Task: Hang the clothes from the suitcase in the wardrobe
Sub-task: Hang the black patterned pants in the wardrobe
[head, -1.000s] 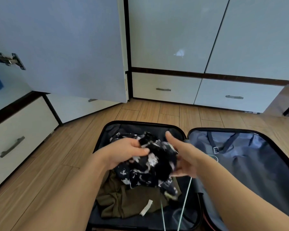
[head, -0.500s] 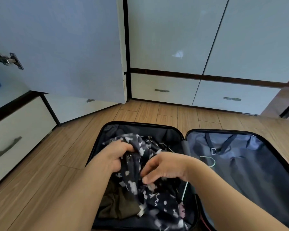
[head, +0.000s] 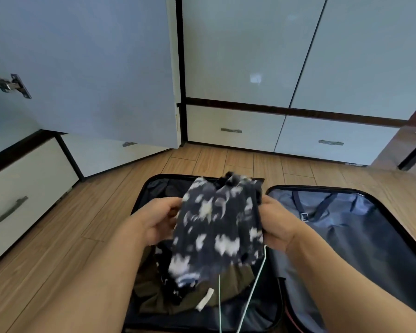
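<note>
Our left hand (head: 159,222) and right hand (head: 277,224) each pinch a side of the patterned garment (head: 216,227) above the suitcase (head: 394,227). We judge this spreads it for the pale hanger (head: 250,296) beneath.

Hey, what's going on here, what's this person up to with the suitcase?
A person is unpacking an open suitcase lying on the wooden floor. Both the left hand and right hand grip a dark garment with white print, held up above the case. An olive garment lies inside, with a thin pale hanger over it. One wardrobe door stands open.
</note>
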Available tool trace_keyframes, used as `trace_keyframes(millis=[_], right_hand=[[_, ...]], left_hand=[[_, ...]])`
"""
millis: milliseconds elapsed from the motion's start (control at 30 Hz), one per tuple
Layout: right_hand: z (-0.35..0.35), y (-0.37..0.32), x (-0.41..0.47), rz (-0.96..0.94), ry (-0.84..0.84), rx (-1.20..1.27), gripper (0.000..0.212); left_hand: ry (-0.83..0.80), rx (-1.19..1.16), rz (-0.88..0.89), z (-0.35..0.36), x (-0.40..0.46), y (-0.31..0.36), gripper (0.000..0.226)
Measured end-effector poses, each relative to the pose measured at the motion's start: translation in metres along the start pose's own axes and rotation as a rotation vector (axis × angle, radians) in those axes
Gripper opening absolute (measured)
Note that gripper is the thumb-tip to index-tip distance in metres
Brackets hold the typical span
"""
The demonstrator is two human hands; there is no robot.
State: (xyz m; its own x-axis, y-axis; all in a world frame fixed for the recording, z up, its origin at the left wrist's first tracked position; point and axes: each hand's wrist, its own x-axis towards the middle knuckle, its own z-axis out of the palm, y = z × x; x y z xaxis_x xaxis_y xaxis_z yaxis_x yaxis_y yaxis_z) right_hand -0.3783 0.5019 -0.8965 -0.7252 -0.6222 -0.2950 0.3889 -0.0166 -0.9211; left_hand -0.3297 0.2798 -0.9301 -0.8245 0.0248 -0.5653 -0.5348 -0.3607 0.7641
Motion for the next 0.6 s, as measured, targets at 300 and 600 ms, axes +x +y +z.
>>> trace_keyframes(millis=[300,600], right_hand=[[-0.005,0.022,0.022,0.321,0.066,-1.194,0.028],[-0.005,-0.006,0.017,0.051,0.214,0.304,0.018]], left_hand=[[0.022,0.067,0.257,0.034,-0.013,0.019,0.036],[0.000,0.935,0.187,0.045,-0.026,0.044,0.023]])
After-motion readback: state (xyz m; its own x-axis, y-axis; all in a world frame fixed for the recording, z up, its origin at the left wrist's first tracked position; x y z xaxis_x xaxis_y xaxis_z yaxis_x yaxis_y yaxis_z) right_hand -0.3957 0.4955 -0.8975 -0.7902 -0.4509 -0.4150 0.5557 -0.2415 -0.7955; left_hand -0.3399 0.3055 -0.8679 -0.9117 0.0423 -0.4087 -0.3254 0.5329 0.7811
